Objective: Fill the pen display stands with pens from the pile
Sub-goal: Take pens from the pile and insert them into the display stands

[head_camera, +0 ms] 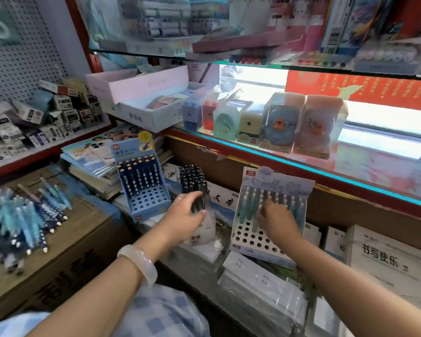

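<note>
Item: your left hand (188,210) is curling its grip round a bundle of dark pens (194,184), their long axis standing near upright, tips pointing down. Your right hand (276,218) is pinching among the pale teal pens (247,206) standing upright in the white display stand (258,237); exact hold cannot be told. Stands: two, the second being a blue display stand (145,188) just left, holding six rows of pens. Pile of blue pens (22,222): uncounted, blurred, lying slantwise on the cardboard box (78,254), far left.
</note>
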